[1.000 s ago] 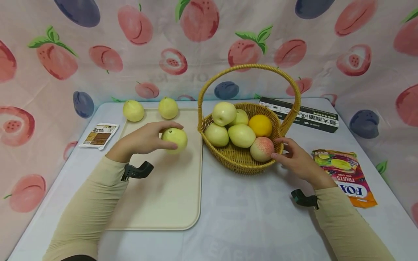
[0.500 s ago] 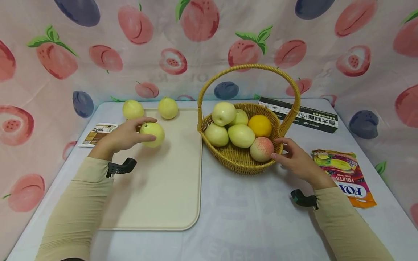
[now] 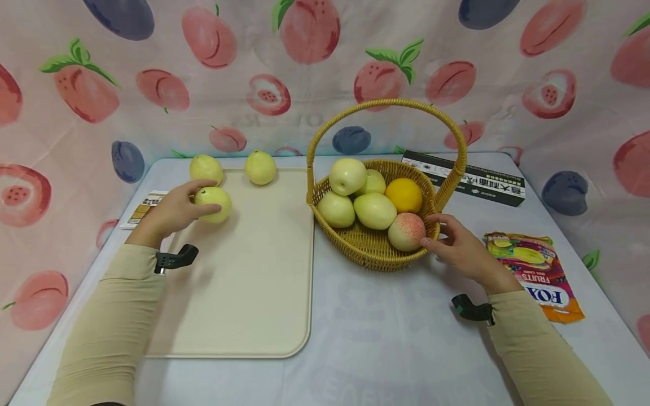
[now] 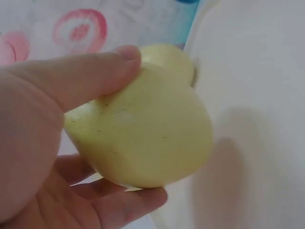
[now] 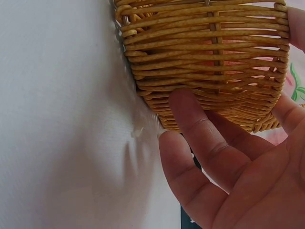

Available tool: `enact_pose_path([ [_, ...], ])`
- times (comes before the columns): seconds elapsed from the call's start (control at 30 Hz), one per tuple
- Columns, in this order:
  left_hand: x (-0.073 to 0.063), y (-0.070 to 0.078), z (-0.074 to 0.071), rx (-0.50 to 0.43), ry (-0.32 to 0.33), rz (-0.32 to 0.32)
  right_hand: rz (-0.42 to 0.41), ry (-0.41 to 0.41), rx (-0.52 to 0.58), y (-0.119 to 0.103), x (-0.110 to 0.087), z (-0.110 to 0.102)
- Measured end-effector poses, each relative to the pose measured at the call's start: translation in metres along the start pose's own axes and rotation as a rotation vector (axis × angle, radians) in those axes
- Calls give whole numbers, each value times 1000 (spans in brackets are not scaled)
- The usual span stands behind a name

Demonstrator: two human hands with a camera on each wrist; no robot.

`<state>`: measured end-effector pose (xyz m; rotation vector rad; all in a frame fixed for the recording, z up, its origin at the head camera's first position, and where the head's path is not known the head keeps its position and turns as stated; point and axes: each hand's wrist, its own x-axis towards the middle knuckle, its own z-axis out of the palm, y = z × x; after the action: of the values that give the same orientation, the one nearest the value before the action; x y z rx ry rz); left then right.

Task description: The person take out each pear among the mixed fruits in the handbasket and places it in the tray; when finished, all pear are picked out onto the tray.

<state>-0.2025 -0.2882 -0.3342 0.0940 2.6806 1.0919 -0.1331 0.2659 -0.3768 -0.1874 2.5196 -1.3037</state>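
Observation:
My left hand (image 3: pixel 171 210) grips a pale yellow-green pear (image 3: pixel 217 203), held over the far left part of a cream tray (image 3: pixel 254 282). In the left wrist view the thumb lies over the pear (image 4: pixel 147 129) and the fingers reach under it. Two similar pears stand at the back, a left one (image 3: pixel 206 169) and a right one (image 3: pixel 261 167). My right hand (image 3: pixel 464 251) holds the right rim of a wicker basket (image 3: pixel 370 259), thumb at the rim beside a peach (image 3: pixel 406 232). In the right wrist view its fingers (image 5: pixel 205 138) lie against the woven side (image 5: pixel 205 62).
Inside the basket are also several pale green fruits (image 3: pixel 376 211) and an orange (image 3: pixel 403 195). Its tall handle (image 3: pixel 386 103) arches above. A black-and-white box (image 3: pixel 467 179) lies behind, a candy bag (image 3: pixel 538 276) at right. A small packet (image 3: pixel 144 210) is partly behind my left hand.
My left hand has carried the pear leftward and slightly back across the tray, close to the pear at the back left. The right hand and basket have stayed put.

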Motion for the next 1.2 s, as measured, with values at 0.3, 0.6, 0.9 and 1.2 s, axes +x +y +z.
enact_pose_path([
  [0.3,5,-21,-3,-27,83,-57,21,-4,-4,-1,0,0],
  [0.6,10,-39,0,-72,144,-91,18,3,-4,0,0,1],
  [0.9,16,-48,2,-14,241,-106,35,-1,-1,0,0,1],
  [1.2,21,-50,3,-45,282,-132,19,2,2,1,1,1],
])
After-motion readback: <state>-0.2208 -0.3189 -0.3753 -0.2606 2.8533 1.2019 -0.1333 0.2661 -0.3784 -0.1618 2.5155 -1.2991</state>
